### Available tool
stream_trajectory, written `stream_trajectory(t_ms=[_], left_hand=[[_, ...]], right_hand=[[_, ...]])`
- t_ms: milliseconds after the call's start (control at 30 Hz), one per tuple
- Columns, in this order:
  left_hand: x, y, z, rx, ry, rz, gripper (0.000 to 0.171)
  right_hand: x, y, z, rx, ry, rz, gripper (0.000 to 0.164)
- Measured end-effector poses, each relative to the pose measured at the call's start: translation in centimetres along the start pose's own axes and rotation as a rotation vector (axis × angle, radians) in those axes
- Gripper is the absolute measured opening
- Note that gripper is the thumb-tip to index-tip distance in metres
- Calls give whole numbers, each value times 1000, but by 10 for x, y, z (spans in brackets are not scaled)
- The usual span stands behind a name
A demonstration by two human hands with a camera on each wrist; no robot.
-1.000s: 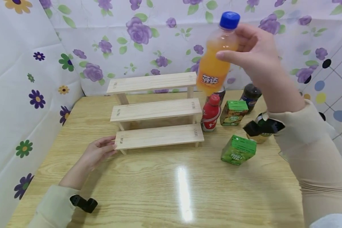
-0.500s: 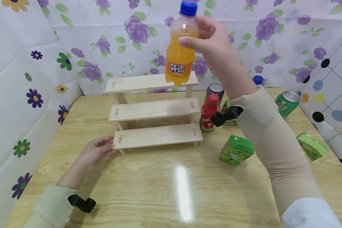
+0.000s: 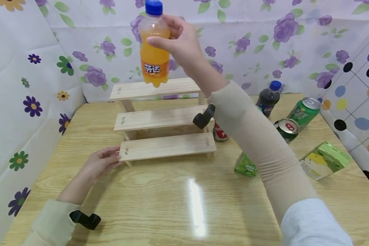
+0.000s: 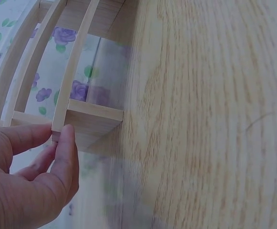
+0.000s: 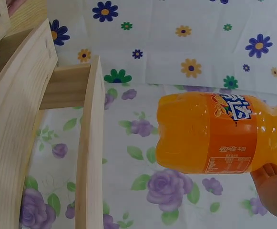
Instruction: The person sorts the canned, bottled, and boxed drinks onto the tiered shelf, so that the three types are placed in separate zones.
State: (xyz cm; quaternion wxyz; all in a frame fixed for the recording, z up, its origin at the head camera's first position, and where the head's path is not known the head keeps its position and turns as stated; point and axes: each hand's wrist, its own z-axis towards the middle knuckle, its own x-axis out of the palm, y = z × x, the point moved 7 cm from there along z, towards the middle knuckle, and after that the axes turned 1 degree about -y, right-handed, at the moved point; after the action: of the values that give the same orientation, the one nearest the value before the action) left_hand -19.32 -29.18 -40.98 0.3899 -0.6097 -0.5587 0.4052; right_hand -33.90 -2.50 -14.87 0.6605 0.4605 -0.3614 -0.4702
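Note:
My right hand grips an orange soda bottle with a blue cap by its upper part, upright. In the head view the bottle's base overlaps the top board of a three-tier wooden shelf; in the right wrist view a gap shows between the bottle and the top board. With thumb and fingers my left hand pinches the left end of the lowest board. The left wrist view shows those fingertips on either side of the board's end.
Right of the shelf stand a dark soda bottle, a green can, a dark can and a green carton. My right forearm partly hides a green box and a red bottle. Patterned cloth hangs behind.
My right hand has carried the orange soda bottle leftward, from the shelf's right end to above the top board, and turned it more upright. My left hand keeps its pinch on the lowest board.

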Motion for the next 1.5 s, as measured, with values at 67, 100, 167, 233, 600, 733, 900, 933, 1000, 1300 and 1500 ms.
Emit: stream_trajectory(t_ms=[67,100,167,233,600,733,900,933,1000,1300,1500], left_hand=[[0,1,0,-5,12,4,64],[0,1,-1,-6,21,2,65],[-2,3,-2,-8,40,3,66],[-3,4,-2,-8,61,-1,67],[1,5,3,14,106,-95,45],[-2,4,0,31,110,-161,26],[1,3,2,50,144,-184,27],[2,3,2,51,149,-185,27],[2,4,3,57,152,-180,27],[1,6,2,76,149,-210,28],[4,8,3,67,151,-220,29]], right_hand=[[9,-4,3,5,3,7,65],[14,-6,5,4,10,12,65],[24,-12,7,-5,27,22,67],[34,-19,9,-19,49,19,68],[58,-42,20,-112,114,-8,68],[65,-47,25,-100,125,-38,70],[65,-55,31,-86,123,-67,70],[65,-57,32,-79,125,-73,70],[66,-61,35,-65,133,-89,70],[75,-66,44,-36,186,-141,69],[76,-69,46,-14,220,-159,70]])
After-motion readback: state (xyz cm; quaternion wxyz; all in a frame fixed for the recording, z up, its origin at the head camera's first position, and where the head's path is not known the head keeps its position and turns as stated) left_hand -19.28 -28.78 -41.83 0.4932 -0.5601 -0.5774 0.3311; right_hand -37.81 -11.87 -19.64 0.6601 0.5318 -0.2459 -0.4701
